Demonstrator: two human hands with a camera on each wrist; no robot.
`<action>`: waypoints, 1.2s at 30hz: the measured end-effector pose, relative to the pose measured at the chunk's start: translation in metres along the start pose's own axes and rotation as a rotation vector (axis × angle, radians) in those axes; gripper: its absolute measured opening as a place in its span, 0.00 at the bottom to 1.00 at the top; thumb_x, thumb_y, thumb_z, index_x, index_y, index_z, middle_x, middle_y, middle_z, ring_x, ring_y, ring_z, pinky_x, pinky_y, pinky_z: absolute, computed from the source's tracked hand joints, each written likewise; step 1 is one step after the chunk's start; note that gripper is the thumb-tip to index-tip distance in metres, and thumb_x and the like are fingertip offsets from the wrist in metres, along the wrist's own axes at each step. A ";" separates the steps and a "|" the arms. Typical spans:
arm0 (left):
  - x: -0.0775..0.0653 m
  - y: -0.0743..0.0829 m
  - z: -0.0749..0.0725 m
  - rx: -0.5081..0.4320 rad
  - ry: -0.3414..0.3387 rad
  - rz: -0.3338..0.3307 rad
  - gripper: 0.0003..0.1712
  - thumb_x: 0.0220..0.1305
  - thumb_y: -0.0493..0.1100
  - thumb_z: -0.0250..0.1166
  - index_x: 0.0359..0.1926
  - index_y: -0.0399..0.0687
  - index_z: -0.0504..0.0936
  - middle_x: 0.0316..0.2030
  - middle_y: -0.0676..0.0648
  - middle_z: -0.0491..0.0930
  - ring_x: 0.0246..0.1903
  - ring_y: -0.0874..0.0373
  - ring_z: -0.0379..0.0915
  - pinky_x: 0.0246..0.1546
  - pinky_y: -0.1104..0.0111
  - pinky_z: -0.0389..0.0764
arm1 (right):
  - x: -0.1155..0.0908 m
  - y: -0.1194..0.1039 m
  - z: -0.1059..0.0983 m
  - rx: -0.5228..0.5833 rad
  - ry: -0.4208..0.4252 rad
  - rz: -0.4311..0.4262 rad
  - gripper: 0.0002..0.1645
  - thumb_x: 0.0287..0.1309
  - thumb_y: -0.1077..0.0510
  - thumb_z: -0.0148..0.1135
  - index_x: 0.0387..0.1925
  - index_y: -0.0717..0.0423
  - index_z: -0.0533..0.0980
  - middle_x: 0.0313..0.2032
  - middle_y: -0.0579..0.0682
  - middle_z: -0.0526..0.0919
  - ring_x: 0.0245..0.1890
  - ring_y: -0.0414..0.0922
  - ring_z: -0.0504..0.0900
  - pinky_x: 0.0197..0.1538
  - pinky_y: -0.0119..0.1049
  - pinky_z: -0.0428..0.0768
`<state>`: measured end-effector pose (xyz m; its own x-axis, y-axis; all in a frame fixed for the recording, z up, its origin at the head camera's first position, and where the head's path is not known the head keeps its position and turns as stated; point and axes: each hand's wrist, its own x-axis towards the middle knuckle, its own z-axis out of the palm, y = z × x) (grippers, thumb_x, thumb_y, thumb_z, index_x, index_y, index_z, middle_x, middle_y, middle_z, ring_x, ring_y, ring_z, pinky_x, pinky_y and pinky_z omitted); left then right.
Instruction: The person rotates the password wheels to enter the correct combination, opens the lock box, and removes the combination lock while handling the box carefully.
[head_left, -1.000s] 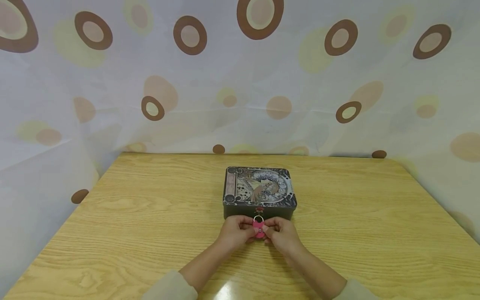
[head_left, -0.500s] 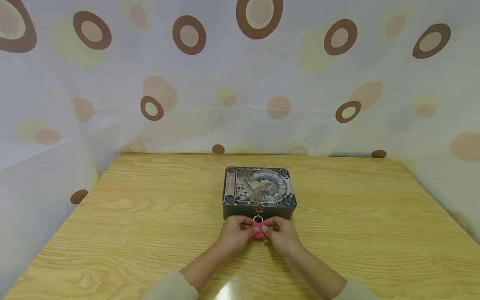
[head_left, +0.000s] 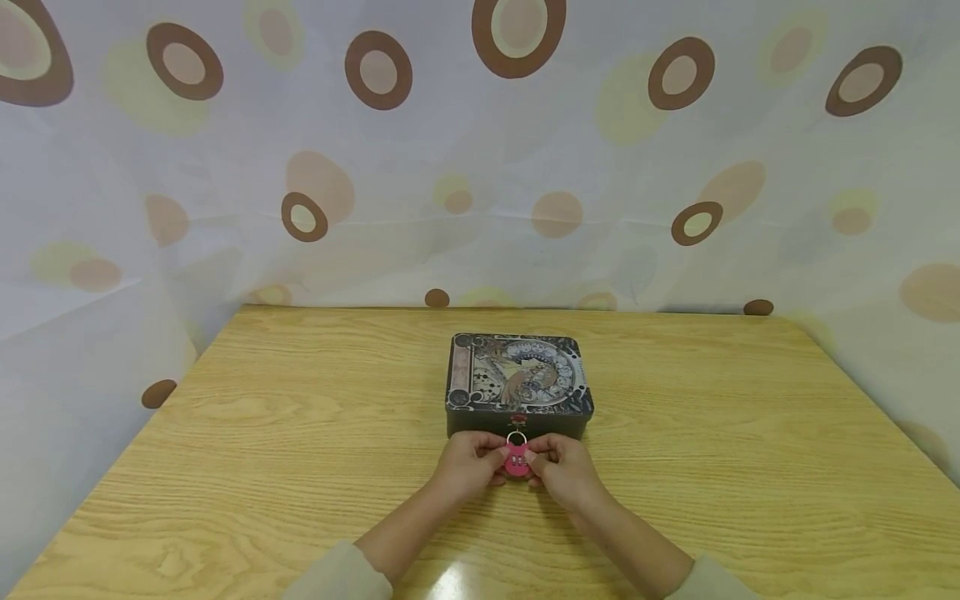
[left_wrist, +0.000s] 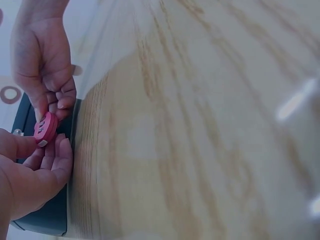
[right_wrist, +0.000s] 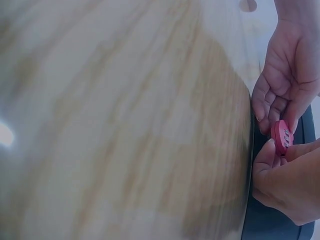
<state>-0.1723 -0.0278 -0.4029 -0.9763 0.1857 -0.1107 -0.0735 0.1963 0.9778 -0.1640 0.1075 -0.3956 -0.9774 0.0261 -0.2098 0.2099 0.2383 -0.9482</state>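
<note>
A pink combination padlock (head_left: pixel 517 461) with number dials is at the front of a dark tin box (head_left: pixel 519 375) with a patterned lid. Its shackle stands up at the red-topped clasp (head_left: pixel 518 420); whether it is locked cannot be made out. My left hand (head_left: pixel 467 467) pinches the padlock's left side, thumb at the upper edge of its face. On the other side my right hand (head_left: pixel 567 471) pinches it, thumb beside the dials. Both wrist views show the padlock (left_wrist: pixel 46 129) between the fingertips of the left hand (left_wrist: pixel 30 175) and right hand (right_wrist: pixel 290 175).
The box sits on a wood-grain table (head_left: pixel 300 433). Behind the table and along its sides hangs a pale sheet (head_left: pixel 480 167) with brown and yellow circles. Light glares off the table's front edge.
My left thumb has slid off the dials toward the padlock's upper left, so more of its face and dials show. The right hand and the box stay where they were.
</note>
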 end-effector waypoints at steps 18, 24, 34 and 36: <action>-0.001 -0.001 0.001 0.051 -0.012 0.075 0.11 0.53 0.27 0.61 0.38 0.21 0.78 0.30 0.33 0.81 0.26 0.60 0.76 0.28 0.69 0.83 | -0.001 0.001 -0.001 0.013 -0.005 -0.008 0.09 0.60 0.71 0.50 0.39 0.76 0.71 0.25 0.53 0.74 0.25 0.39 0.72 0.26 0.26 0.76; -0.002 0.000 0.002 0.068 -0.005 0.087 0.10 0.54 0.28 0.60 0.36 0.21 0.78 0.28 0.33 0.82 0.23 0.60 0.76 0.25 0.71 0.82 | 0.000 0.001 0.000 0.007 -0.003 -0.016 0.08 0.60 0.71 0.50 0.38 0.76 0.71 0.25 0.52 0.73 0.25 0.39 0.72 0.27 0.26 0.76; 0.000 -0.001 0.001 0.053 -0.021 0.072 0.09 0.58 0.29 0.59 0.36 0.22 0.78 0.29 0.32 0.82 0.24 0.57 0.79 0.27 0.70 0.83 | 0.001 0.001 0.000 -0.001 -0.009 -0.028 0.09 0.60 0.70 0.50 0.39 0.76 0.70 0.25 0.52 0.73 0.24 0.40 0.72 0.27 0.28 0.76; 0.001 -0.002 0.001 0.041 -0.028 0.065 0.10 0.59 0.29 0.59 0.38 0.21 0.78 0.30 0.31 0.82 0.26 0.55 0.80 0.28 0.69 0.84 | 0.001 0.001 0.000 0.001 -0.010 -0.026 0.09 0.60 0.70 0.50 0.39 0.76 0.70 0.25 0.52 0.73 0.24 0.40 0.72 0.27 0.27 0.76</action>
<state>-0.1727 -0.0276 -0.4050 -0.9727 0.2260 -0.0528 -0.0014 0.2218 0.9751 -0.1646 0.1080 -0.3969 -0.9823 0.0106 -0.1869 0.1840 0.2382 -0.9536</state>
